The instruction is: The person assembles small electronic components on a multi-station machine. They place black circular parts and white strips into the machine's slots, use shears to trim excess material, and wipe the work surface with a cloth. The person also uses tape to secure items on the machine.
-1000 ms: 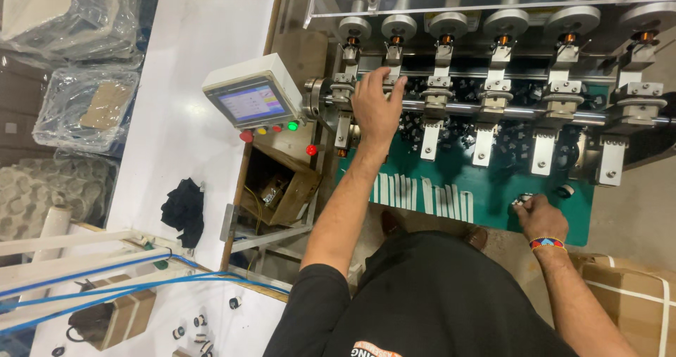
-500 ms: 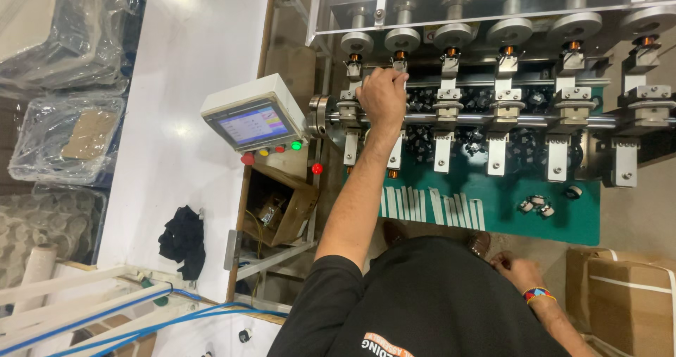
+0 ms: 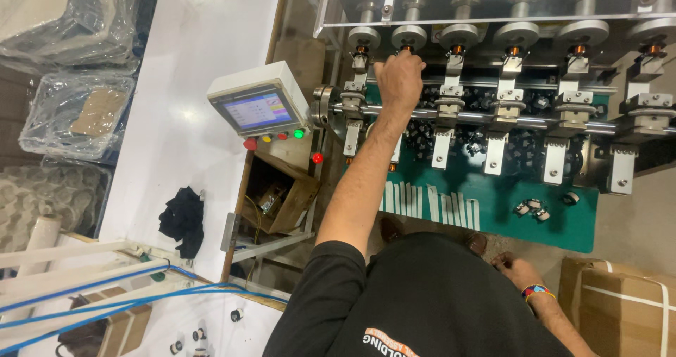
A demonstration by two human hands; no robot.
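**One hand at the winding machine, the other low by the box**

Nearest, the right hand (image 3: pixel 512 267) hangs low beside a brown cardboard box (image 3: pixel 620 304) bound with pale straps; its grip is loosely curled and holds nothing, and a bright woven band circles the wrist. Beyond it lies the green mat (image 3: pixel 535 223) on the table, smooth and flat, with a row of white strips (image 3: pixel 429 203) and a few small dark round parts (image 3: pixel 531 209) loose on it. Further off, the left hand (image 3: pixel 399 75) reaches up to the machine, its grip closed around a small copper-wound coil (image 3: pixel 406 48) under a grey metal disc (image 3: pixel 408 37). Like discs run in a row to the right. To the left stand a boxy grey touch screen (image 3: pixel 257 108) and an open carton (image 3: pixel 282 198) of tangled wires.
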